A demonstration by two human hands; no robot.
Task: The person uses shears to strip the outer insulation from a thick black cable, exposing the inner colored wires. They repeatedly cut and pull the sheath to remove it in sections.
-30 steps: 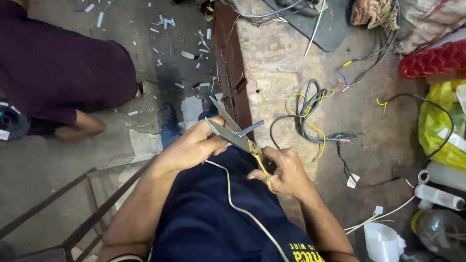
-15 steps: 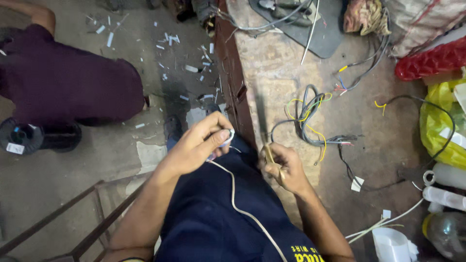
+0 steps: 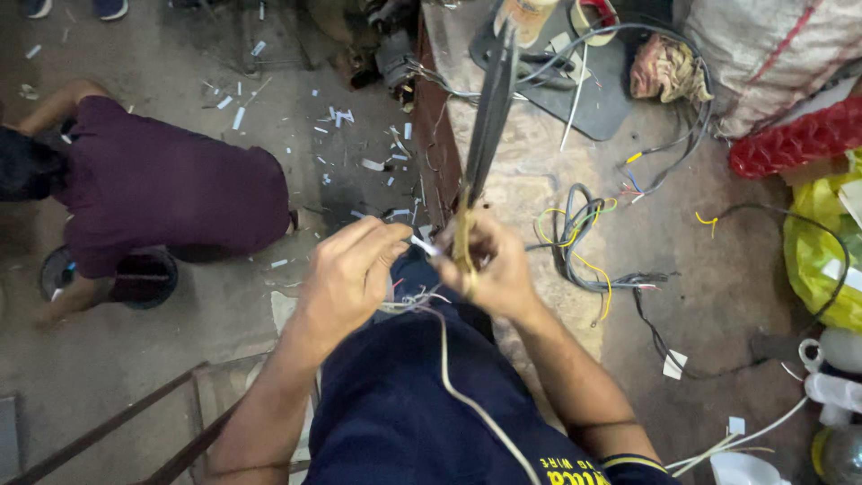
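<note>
The left hand (image 3: 346, 278) is pinching the stripped end of a white cable (image 3: 453, 382) over the lap while the right hand (image 3: 498, 265) is gripping upright scissors (image 3: 489, 117) beside the workbench edge (image 3: 435, 135).

You look down on a grey concrete floor (image 3: 162, 359) littered with white scraps (image 3: 334, 115), dimly lit, with a worn stone-topped workbench (image 3: 530, 189) on the right and rusty metal bars (image 3: 117, 429) crossing the lower left corner.
</note>
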